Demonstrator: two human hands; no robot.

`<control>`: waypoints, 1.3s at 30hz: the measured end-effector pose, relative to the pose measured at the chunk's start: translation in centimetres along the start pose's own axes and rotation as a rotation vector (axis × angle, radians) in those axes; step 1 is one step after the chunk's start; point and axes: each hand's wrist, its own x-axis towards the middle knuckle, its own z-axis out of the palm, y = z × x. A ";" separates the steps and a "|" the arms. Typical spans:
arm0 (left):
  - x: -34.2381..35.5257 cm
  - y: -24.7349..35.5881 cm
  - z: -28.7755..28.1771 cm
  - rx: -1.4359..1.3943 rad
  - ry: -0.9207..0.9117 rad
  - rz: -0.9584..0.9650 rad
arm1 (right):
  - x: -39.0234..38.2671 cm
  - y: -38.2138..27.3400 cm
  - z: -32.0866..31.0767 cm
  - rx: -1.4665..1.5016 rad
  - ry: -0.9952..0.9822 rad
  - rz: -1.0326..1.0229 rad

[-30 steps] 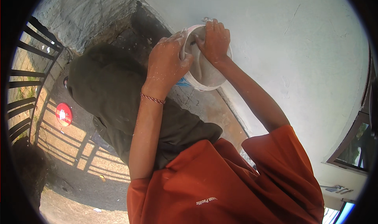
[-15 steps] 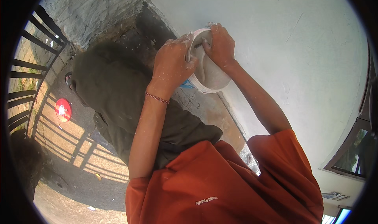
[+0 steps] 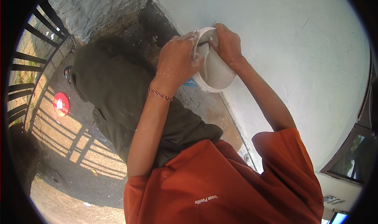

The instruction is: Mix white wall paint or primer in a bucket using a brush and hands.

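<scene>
A white plastic bucket (image 3: 219, 75) is tilted in front of me, its inside coated with pale grey-white residue. My left hand (image 3: 178, 58) is closed on the left part of its rim, thumb over the edge and into the opening. My right hand (image 3: 227, 44) grips the far right part of the rim, its thumb also inside. Both hands are spattered with white. A dark strip shows inside the bucket near the right thumb; I cannot tell what it is. Blue colouring appears on the bucket's outer side below my left hand.
A pale wall (image 3: 291, 47) rises close on the right. Rough plaster (image 3: 94, 11) is at the far left. A round red lid (image 3: 61, 104) lies on the ground near a dark metal railing (image 3: 29, 68). My bent leg in dark trousers (image 3: 114, 78) is beside the bucket.
The bucket and both hands have shifted slightly to the right, and the opening appears turned a little. Both hands keep their hold on the rim.
</scene>
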 end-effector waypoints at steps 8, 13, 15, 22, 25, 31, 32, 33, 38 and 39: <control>-0.1 0.1 -0.1 0.004 -0.009 -0.011 | -0.2 -1.4 0.2 -0.109 0.036 0.056; 0.1 0.2 0.0 0.001 -0.011 -0.008 | -0.3 -1.3 0.4 -0.178 0.060 0.088; 0.2 0.2 0.0 0.005 -0.013 -0.001 | -0.3 -1.6 0.6 -0.202 0.060 0.106; 0.1 -0.1 -0.1 -0.003 0.012 0.009 | 0.4 -2.3 0.0 -0.207 0.024 0.105; 0.0 0.2 0.0 0.001 0.001 -0.004 | -0.4 -1.8 0.1 -0.137 0.031 0.103; -0.1 0.0 -0.1 0.001 0.007 0.014 | -0.4 0.1 0.2 0.035 0.035 -0.032; -0.1 0.0 -0.1 -0.004 0.006 0.008 | -0.4 0.4 0.3 0.036 0.035 -0.036; -0.1 0.1 -0.1 -0.010 0.004 0.001 | -0.4 0.3 0.2 0.051 0.034 -0.039; -0.1 -0.1 0.2 -0.016 0.015 -0.002 | -0.3 0.2 -0.1 0.063 0.027 -0.042; -0.1 0.0 0.2 -0.012 0.017 -0.002 | -0.4 0.3 -0.1 0.070 0.036 -0.053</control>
